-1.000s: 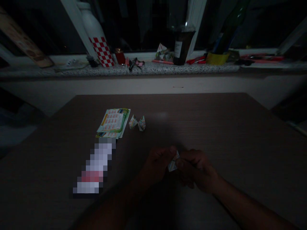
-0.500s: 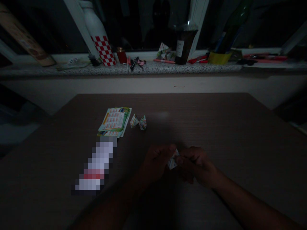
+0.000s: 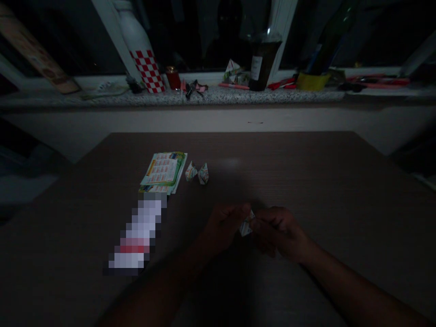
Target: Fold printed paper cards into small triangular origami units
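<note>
Both my hands meet over the dark brown table (image 3: 340, 181) and pinch one small folded piece of printed paper (image 3: 245, 226) between them. My left hand (image 3: 223, 227) grips its left side, fingers curled. My right hand (image 3: 279, 231) grips its right side, fingers closed too. The light is dim, so most of the paper is hidden between my fingers. Two small folded paper shapes (image 3: 197, 173) stand on the table beyond my left hand.
A stack of printed leaflets (image 3: 163, 171) lies left of the two shapes, with a blurred-out long object (image 3: 138, 236) in front of it. The window sill (image 3: 136, 97) behind holds a checked bottle (image 3: 141, 50), a dark bottle (image 3: 260, 63), pens and small clutter.
My hands stayed together on the folded paper and shifted slightly away from me; less of the paper shows now between my fingers.
</note>
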`<state>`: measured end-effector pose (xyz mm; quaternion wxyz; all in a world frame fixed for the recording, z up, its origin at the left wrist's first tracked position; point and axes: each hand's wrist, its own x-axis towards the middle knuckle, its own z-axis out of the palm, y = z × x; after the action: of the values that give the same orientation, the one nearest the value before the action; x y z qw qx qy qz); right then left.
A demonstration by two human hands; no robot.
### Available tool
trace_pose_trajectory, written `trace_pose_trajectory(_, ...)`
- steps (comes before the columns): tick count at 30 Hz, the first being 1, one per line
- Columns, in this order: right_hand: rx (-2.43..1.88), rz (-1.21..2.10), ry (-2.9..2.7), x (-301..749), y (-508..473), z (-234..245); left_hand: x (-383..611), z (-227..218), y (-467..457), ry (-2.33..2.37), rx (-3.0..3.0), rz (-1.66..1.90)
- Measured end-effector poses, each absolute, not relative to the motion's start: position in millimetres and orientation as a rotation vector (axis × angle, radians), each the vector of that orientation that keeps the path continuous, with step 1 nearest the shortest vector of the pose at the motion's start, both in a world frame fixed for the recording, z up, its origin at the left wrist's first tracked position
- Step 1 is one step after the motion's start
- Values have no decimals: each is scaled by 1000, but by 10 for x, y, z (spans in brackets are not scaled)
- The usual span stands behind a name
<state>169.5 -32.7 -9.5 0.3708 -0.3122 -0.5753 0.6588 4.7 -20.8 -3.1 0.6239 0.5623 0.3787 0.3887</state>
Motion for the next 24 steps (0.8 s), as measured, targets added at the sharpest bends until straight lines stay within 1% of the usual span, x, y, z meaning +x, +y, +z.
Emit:
trace_pose_trajectory(5, -780, 1707, -1459, 1727, -317, -167, 41, -60, -192, 901, 1295, 864)
trace_pose_trajectory(11, -811, 1623, -1361, 1734, -298, -164, -13, -74, -260, 946, 1343, 783)
trace_pose_trajectory(16, -824, 1594, -1346, 1715, -314, -164, 23, -42, -332, 926, 1327, 826)
trace_pose_trajectory(24, -769, 1654, -1388, 1698, -330, -106, 27, -59, -299, 902, 1179, 877)
